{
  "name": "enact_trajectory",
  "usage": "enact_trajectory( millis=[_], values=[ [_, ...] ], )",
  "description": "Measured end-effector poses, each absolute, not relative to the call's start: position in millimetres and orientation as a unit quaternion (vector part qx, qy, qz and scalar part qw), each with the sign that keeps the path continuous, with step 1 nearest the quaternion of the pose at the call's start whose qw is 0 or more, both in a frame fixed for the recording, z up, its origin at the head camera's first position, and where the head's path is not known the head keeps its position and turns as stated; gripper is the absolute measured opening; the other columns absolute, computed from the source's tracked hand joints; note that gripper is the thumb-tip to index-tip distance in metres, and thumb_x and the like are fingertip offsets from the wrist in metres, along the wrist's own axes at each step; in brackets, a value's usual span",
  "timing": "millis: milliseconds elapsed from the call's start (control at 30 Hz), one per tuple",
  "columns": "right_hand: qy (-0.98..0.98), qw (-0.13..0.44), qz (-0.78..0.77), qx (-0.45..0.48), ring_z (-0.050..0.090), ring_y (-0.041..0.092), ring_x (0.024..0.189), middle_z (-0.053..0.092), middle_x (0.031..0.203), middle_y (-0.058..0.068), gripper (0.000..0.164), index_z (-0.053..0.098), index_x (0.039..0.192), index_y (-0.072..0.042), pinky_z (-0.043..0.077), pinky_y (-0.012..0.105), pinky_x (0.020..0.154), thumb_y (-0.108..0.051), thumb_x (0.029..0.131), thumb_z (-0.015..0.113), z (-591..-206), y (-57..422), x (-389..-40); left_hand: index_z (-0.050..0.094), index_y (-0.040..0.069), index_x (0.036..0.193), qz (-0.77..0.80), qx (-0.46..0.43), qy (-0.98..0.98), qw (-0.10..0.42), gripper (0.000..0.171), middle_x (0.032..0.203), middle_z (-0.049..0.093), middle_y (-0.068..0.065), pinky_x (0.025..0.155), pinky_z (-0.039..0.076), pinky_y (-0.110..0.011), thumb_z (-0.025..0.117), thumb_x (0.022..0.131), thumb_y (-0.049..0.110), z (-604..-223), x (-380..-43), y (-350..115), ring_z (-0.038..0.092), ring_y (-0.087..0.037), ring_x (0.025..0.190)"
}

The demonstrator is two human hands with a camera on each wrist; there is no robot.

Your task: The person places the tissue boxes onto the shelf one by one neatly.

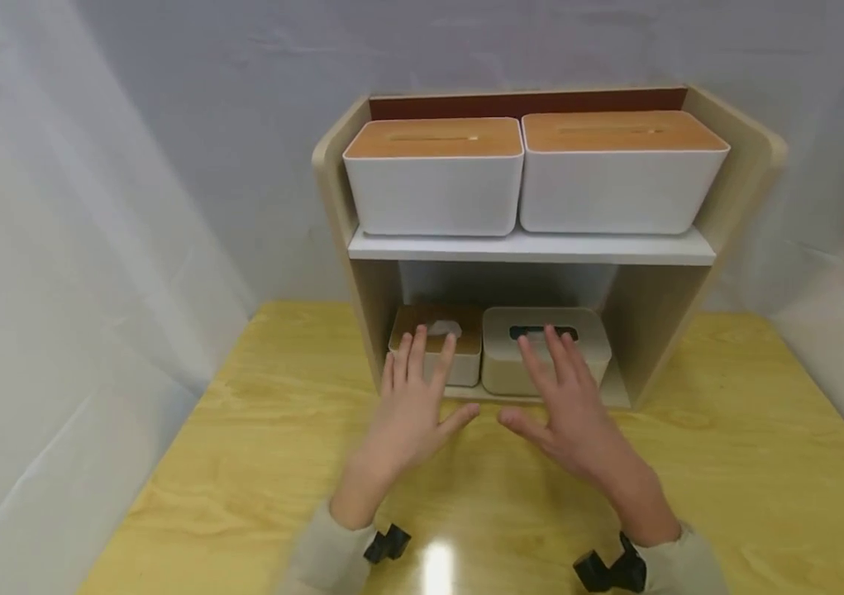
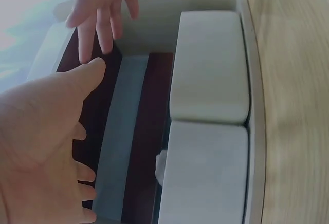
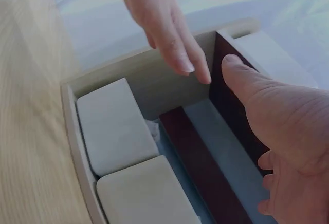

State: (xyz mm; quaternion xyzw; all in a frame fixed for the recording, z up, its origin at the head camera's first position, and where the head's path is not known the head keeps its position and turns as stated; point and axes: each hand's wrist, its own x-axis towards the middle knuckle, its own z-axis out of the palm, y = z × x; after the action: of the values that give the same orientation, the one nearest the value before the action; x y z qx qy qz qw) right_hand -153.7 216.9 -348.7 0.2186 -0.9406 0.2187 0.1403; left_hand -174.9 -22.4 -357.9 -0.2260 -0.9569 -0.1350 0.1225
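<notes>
Both hands are held out with fingers spread, and neither holds anything. In the head view my left hand [image 1: 410, 405] overlaps a small tissue box with a wooden lid [image 1: 422, 318], a white tissue poking from its slot. My right hand [image 1: 574, 405] overlaps a cream tissue box [image 1: 499, 364] with a dark oval slot. These two boxes sit side by side on the lower level of a two-level shelf [image 1: 347, 207]. In the left wrist view the left hand [image 2: 43, 142] is beside the shelf's open front, thumb toward the right hand's fingertips.
On the upper board [image 1: 541, 246] stand two larger white boxes with wooden lids, the left box [image 1: 432, 194] and the right box [image 1: 622, 190]. The shelf stands at the back of a wood-grain table [image 1: 243, 463]. White sheeting [image 1: 131, 207] hangs behind and beside it.
</notes>
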Motion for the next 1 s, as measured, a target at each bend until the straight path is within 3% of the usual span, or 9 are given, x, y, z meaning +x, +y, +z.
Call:
enact_trajectory(
  millis=[267,700,1000],
  values=[
    [-0.945,0.145,0.199,0.217,0.002,0.049,0.148,0.004,0.163,0.027,0.076,0.018,0.160,-0.011,0.010,0.066,0.115,-0.054,0.102,0.042,-359,225,-145,0.003,0.019,0.161,-0.129,-0.231,-0.959,0.100,0.093,0.163,-0.004,-0.025,0.117,0.005,-0.063,0.048,0.095,0.066,-364,-159,-14,-0.010,-0.042,0.149],
    [-0.947,0.139,0.220,0.190,-0.008,0.043,0.150,-0.003,0.165,0.022,0.073,0.008,0.162,-0.021,0.006,0.071,0.113,-0.053,0.104,0.039,-356,244,-130,0.002,0.019,0.161,-0.133,-0.259,-0.952,0.089,0.095,0.163,-0.011,-0.023,0.116,0.003,-0.064,0.052,0.094,0.064,-359,-151,-6,-0.014,-0.041,0.149],
    [-0.952,0.116,0.197,0.204,-0.016,0.038,0.150,-0.015,0.165,0.015,0.076,0.002,0.161,-0.023,0.004,0.072,0.112,-0.057,0.103,0.036,-352,228,-132,0.004,0.018,0.161,-0.126,-0.245,-0.958,0.081,0.093,0.163,-0.005,-0.025,0.116,0.007,-0.065,0.046,0.094,0.067,-360,-152,-19,-0.007,-0.044,0.149]
  ],
)
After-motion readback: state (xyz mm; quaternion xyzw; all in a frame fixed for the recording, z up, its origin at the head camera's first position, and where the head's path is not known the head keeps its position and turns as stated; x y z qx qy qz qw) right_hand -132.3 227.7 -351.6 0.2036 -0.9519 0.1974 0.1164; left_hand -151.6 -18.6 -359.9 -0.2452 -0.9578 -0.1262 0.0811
